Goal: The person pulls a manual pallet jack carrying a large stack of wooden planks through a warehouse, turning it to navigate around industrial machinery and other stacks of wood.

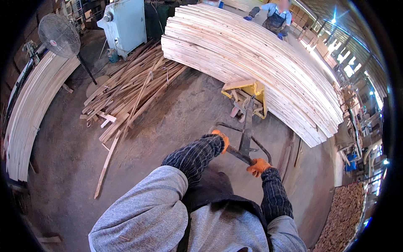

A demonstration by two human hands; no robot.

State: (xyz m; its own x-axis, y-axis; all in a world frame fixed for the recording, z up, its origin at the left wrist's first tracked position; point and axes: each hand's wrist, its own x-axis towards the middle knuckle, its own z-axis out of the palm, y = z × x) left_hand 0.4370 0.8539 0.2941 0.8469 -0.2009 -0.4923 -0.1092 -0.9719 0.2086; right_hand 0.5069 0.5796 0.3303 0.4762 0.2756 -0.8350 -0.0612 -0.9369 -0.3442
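Closest to us, at six o'clock, our grey sleeves and dark apron fill the lower frame; just beyond, our left hand [221,138] and right hand [257,166], both in orange gloves, are wrapped tight around the loop handle of a pallet jack [246,110], its tiller running up toward twelve o'clock to the yellow pump housing; that housing sits against a tall stack of pale sawn boards [256,63] stretching from twelve to three o'clock. At ten o'clock a loose heap of offcut strips [130,90] sprawls across the dusty floor [176,117]; farther off stand a pedestal fan [59,35] and a pale blue machine cabinet [125,25]; at one o'clock a co-worker [275,17] stands behind the stack. We judge the stack could shift or shed boards if we pull sharply, and stray strips could jam the wheels. Forks and wheels are hidden beneath the boards; our fingertips are hard to make out.
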